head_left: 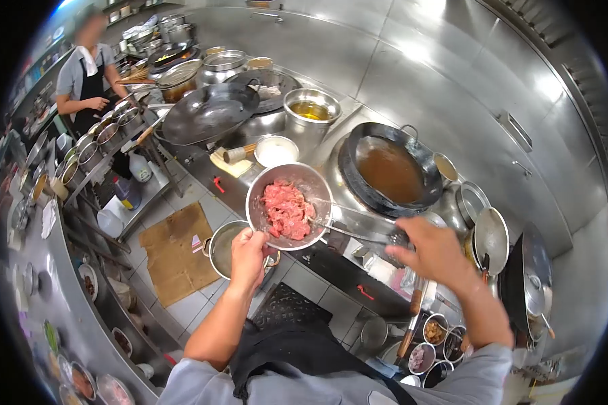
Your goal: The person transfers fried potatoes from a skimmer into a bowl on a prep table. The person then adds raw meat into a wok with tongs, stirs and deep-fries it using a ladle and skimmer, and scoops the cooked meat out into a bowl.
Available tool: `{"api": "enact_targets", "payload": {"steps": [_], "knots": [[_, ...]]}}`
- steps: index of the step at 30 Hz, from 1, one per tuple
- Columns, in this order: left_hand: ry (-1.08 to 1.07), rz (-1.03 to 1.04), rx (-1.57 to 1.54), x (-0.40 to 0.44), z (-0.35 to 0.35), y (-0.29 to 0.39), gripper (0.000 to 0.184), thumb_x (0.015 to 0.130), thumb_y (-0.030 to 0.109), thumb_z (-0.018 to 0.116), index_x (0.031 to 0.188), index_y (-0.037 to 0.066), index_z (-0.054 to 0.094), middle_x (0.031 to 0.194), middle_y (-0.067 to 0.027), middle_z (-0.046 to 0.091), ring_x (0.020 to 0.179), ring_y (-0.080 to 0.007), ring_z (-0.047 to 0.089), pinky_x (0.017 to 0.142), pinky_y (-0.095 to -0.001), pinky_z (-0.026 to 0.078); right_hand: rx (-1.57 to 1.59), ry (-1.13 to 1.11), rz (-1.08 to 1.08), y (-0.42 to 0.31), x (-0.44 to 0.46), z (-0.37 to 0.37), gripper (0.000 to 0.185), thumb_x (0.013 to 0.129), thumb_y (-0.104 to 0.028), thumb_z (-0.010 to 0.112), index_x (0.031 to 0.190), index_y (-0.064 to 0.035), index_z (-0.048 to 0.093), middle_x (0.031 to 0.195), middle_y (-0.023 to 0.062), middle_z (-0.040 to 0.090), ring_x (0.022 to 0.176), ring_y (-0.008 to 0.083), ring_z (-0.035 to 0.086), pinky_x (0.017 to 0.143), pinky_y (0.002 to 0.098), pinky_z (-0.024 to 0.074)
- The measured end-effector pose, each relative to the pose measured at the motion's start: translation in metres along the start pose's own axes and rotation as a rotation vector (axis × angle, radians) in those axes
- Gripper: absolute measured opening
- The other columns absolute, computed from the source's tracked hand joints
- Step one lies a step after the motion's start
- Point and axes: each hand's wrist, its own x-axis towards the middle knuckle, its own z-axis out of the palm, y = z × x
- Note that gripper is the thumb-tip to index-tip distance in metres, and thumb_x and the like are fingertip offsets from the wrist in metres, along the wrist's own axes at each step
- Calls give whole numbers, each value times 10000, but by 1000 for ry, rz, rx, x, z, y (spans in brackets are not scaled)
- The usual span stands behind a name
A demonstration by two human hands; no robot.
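Raw red meat [287, 210] lies in a metal bowl [321, 196], whose near left rim my left hand [248, 256] grips with the thumb over the edge. A thin metal utensil [348, 231] runs from the meat toward the right. Near its far end is my right hand [429, 250], thumb and fingers apart, with nothing visible held between them; whether it touches the utensil is unclear. Behind and to the right of the bowl, a dark wok [350, 165] holds brown liquid [390, 170].
A pot of yellow oil [312, 111], a white bowl [276, 151] and an empty wok [209, 115] stand behind. Below is a two-handled pot [224, 250] beside cardboard [175, 253]. Small ingredient bowls [422, 358] sit at lower right. A co-worker [88, 81] stands at upper left.
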Motion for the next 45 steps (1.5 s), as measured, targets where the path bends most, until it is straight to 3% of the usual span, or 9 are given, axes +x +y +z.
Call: {"api": "enact_targets", "payload": {"steps": [3, 11, 16, 22, 31, 33, 35, 41, 45], "knots": [[-118, -35, 33, 13, 11, 3, 132, 792, 21, 487, 902, 12, 559, 796, -50, 621, 651, -121, 586, 633, -289, 521, -392, -115, -92, -12, 40, -42, 449, 795, -383, 634, 1073, -51, 517, 800, 66, 544, 674, 221, 571, 569, 323, 464], [-267, -99, -43, 37, 40, 2, 139, 816, 40, 476, 865, 19, 605, 800, -39, 638, 662, -97, 594, 616, -251, 515, -635, -222, -78, -36, 77, -51, 352, 857, -383, 546, 985, -55, 528, 747, 37, 518, 649, 194, 567, 533, 322, 458], [-277, -175, -11, 57, 52, -10, 145, 817, 40, 474, 910, 11, 582, 839, -57, 623, 707, -119, 595, 641, -270, 533, -522, -178, 57, -8, 62, -66, 294, 862, -356, 551, 818, -66, 528, 706, 65, 563, 637, 231, 604, 532, 344, 474], [-201, -249, -76, 68, 78, -48, 55, 803, 33, 500, 846, -2, 505, 799, -59, 507, 721, -155, 569, 674, -333, 570, -307, -187, 313, 78, 47, -77, 362, 882, -398, 509, 872, -44, 584, 800, 138, 633, 745, 366, 596, 637, 468, 460], [-139, -328, 37, 37, 107, -81, 147, 815, 47, 493, 932, -22, 549, 831, -70, 588, 717, -142, 599, 672, -301, 564, -190, -335, 546, 237, 47, 53, 412, 872, -415, 529, 916, -22, 643, 878, 182, 646, 852, 356, 617, 754, 460, 471], [-150, -324, 18, 31, 108, -80, 153, 817, 48, 492, 936, -25, 555, 830, -70, 598, 719, -143, 606, 671, -294, 561, -152, -483, 741, 252, 51, 80, 491, 861, -478, 532, 1024, -24, 624, 993, 196, 633, 969, 363, 592, 833, 453, 455], [-172, -277, 3, 24, 109, -69, 132, 820, 52, 491, 904, -17, 566, 807, -58, 594, 706, -136, 604, 664, -282, 556, -149, -384, 761, 261, 50, 79, 518, 853, -490, 538, 1043, -15, 614, 1010, 203, 629, 978, 367, 589, 839, 456, 452], [-154, -179, 53, 38, 87, -41, 116, 823, 41, 487, 882, -5, 576, 839, -68, 593, 711, -121, 593, 655, -277, 552, -262, -219, 699, 196, 60, -12, 500, 845, -451, 559, 1057, 0, 599, 981, 194, 637, 950, 372, 590, 813, 444, 463], [-155, -34, 26, 55, 81, -28, 92, 831, 48, 503, 853, 0, 578, 809, -52, 599, 702, -114, 586, 663, -272, 530, -155, -152, 443, 84, 70, -70, 441, 826, -416, 597, 1077, -52, 598, 970, 181, 640, 891, 353, 610, 767, 431, 481]]}}
